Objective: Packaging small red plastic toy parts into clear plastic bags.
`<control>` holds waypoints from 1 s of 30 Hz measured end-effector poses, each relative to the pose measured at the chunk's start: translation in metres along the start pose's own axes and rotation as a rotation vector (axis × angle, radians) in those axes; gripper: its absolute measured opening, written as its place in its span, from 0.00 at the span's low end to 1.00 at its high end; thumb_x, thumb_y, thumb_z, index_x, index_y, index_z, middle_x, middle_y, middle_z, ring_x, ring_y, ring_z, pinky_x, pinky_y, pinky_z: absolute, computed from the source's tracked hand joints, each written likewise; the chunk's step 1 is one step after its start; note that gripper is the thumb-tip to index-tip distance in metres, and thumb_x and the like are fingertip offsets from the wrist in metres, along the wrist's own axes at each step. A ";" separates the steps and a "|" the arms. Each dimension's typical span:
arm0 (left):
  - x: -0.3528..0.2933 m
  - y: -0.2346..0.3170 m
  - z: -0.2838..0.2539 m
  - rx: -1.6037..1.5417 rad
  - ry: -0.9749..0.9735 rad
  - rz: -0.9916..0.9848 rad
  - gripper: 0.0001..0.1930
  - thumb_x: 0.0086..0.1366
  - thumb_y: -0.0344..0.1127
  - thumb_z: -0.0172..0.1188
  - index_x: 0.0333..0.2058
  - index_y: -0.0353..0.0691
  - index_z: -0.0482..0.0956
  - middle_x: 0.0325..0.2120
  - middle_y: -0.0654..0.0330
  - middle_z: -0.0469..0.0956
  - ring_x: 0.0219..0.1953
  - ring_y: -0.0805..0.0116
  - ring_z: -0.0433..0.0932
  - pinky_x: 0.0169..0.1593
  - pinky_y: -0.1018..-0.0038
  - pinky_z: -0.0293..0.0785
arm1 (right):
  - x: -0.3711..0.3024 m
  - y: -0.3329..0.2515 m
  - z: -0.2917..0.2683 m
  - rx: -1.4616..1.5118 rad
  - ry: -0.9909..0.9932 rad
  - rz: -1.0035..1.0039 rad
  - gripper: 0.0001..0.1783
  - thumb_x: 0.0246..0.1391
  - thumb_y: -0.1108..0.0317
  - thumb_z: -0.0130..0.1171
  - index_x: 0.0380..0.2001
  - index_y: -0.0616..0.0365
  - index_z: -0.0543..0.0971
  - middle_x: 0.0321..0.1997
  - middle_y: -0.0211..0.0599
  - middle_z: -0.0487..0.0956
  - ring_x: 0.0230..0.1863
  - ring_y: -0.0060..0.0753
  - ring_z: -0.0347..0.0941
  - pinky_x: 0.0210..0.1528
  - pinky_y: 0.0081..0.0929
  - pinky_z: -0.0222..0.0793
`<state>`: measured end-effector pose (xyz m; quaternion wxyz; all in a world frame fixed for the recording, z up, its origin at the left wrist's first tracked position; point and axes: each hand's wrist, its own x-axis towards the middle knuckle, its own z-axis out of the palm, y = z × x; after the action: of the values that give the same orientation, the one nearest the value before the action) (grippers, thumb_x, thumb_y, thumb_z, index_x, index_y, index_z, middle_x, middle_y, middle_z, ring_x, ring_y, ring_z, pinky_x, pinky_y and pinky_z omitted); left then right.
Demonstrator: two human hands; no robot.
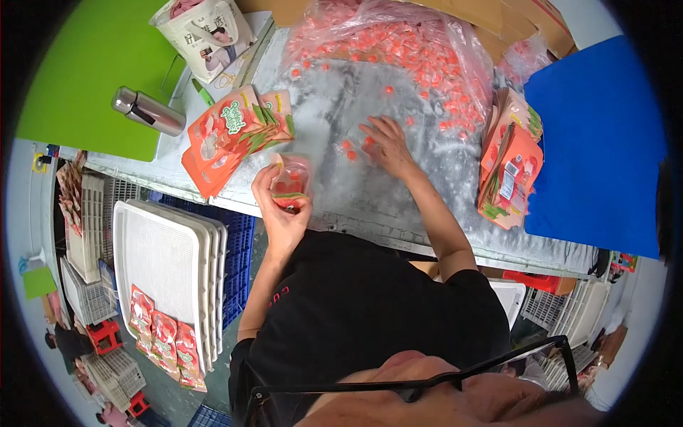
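Observation:
My left hand (279, 206) grips a candy pouch (293, 169) with a pink-and-red print at the table's near edge. The pouch's mouth appears spread, and red pieces show in it. To its right, my right hand (390, 149) reaches low over the grey tabletop with its fingers apart. Small wrapped red candies (348, 146) lie by its fingertips, one of them partly beneath the fingers. Farther back, a large heap of such candies (420, 57) spills from a clear plastic bag (473, 53). Flat pouches (220, 139) are fanned out left of my left hand.
More pouches (509, 171) are stacked at the right, beside a blue panel (597, 142). A steel flask (149, 110) and a white bag (203, 39) stand at the left near a green panel (78, 78). Stacked white trays (160, 242) with filled pouches are below left.

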<state>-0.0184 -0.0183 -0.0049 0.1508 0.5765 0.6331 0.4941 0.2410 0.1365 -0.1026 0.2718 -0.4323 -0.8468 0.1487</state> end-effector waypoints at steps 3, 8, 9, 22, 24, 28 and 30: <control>-0.004 -0.005 0.001 -0.087 0.008 0.058 0.43 0.43 0.27 0.72 0.59 0.40 0.62 0.57 0.46 0.60 0.61 0.48 0.62 0.64 0.58 0.60 | 0.006 -0.019 0.001 0.024 -0.059 -0.094 0.30 0.53 0.52 0.63 0.60 0.43 0.74 0.68 0.37 0.65 0.68 0.50 0.55 0.71 0.50 0.46; -0.004 -0.016 0.010 -0.354 -0.006 0.272 0.50 0.41 0.34 0.76 0.62 0.40 0.56 0.59 0.47 0.58 0.63 0.47 0.61 0.65 0.54 0.60 | 0.004 -0.051 0.019 -0.106 -0.080 -0.274 0.31 0.46 0.50 0.68 0.55 0.44 0.77 0.63 0.35 0.69 0.65 0.45 0.58 0.67 0.53 0.50; -0.004 -0.020 0.012 -0.292 -0.045 0.203 0.50 0.41 0.34 0.76 0.62 0.41 0.56 0.60 0.46 0.58 0.63 0.45 0.60 0.65 0.52 0.59 | 0.005 -0.050 0.021 -0.083 -0.061 -0.268 0.29 0.44 0.53 0.70 0.52 0.44 0.78 0.60 0.34 0.71 0.62 0.43 0.61 0.62 0.49 0.56; -0.002 -0.007 0.027 -0.197 0.017 0.133 0.47 0.42 0.27 0.64 0.64 0.36 0.53 0.59 0.42 0.59 0.63 0.41 0.58 0.66 0.54 0.55 | 0.017 -0.079 -0.017 0.746 0.312 0.455 0.05 0.57 0.68 0.61 0.34 0.58 0.80 0.27 0.27 0.77 0.29 0.19 0.71 0.32 0.22 0.68; 0.006 0.002 0.025 -0.044 -0.048 0.231 0.47 0.42 0.27 0.63 0.64 0.36 0.53 0.59 0.41 0.59 0.62 0.41 0.59 0.65 0.53 0.56 | 0.023 -0.120 -0.039 1.000 0.274 0.376 0.06 0.60 0.67 0.58 0.36 0.59 0.79 0.31 0.25 0.77 0.31 0.18 0.70 0.34 0.22 0.68; 0.007 0.011 0.025 -0.048 -0.064 0.250 0.50 0.39 0.23 0.68 0.64 0.35 0.55 0.61 0.41 0.56 0.63 0.40 0.58 0.66 0.53 0.55 | 0.036 -0.163 -0.081 0.400 0.111 -0.120 0.12 0.48 0.62 0.64 0.31 0.57 0.77 0.31 0.43 0.77 0.32 0.47 0.77 0.31 0.36 0.73; 0.005 0.012 0.025 -0.040 -0.140 0.270 0.52 0.38 0.23 0.72 0.64 0.34 0.54 0.62 0.41 0.55 0.64 0.40 0.57 0.66 0.53 0.55 | 0.031 -0.167 -0.083 0.288 0.090 -0.155 0.11 0.47 0.63 0.63 0.30 0.58 0.76 0.32 0.43 0.78 0.32 0.47 0.78 0.30 0.38 0.74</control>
<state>0.0061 -0.0042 -0.0054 0.1382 0.6864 0.5278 0.4808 0.1668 0.0663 0.0563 0.3793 -0.3286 -0.8345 0.2275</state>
